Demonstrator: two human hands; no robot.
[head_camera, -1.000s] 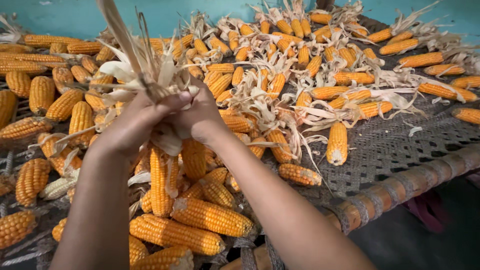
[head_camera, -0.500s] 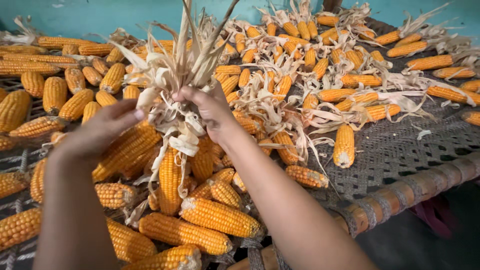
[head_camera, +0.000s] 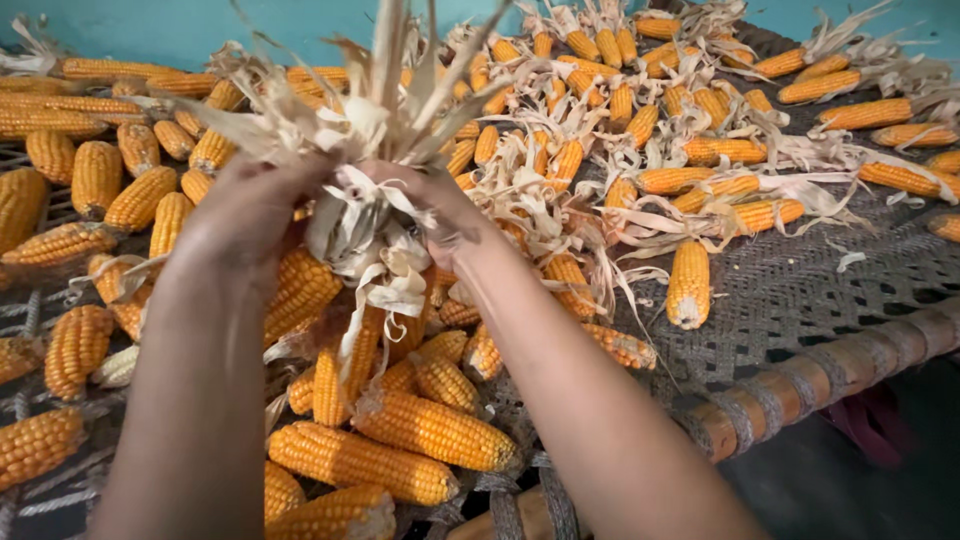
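Both my hands are raised over a heap of yellow corn cobs. My left hand (head_camera: 245, 215) and my right hand (head_camera: 440, 205) close from either side on a bunch of dry pale husks (head_camera: 375, 120) whose tips fan upward. Several cobs (head_camera: 335, 375) hang from that bunch by their husks, just above the pile. Below them lie loose husked cobs (head_camera: 430, 430) near the front edge.
The cobs rest on a woven grey cot (head_camera: 790, 290) with a rope-wrapped wooden rail (head_camera: 800, 385) at the front right. More cobs with husks attached (head_camera: 690, 180) spread across the back and right. A teal wall (head_camera: 150, 30) runs behind. Dark floor (head_camera: 860, 480) lies beyond the rail.
My left hand, which had dropped away to the left half a second ago, has come back up onto the husk bunch. The bunch stays upright in my right hand.
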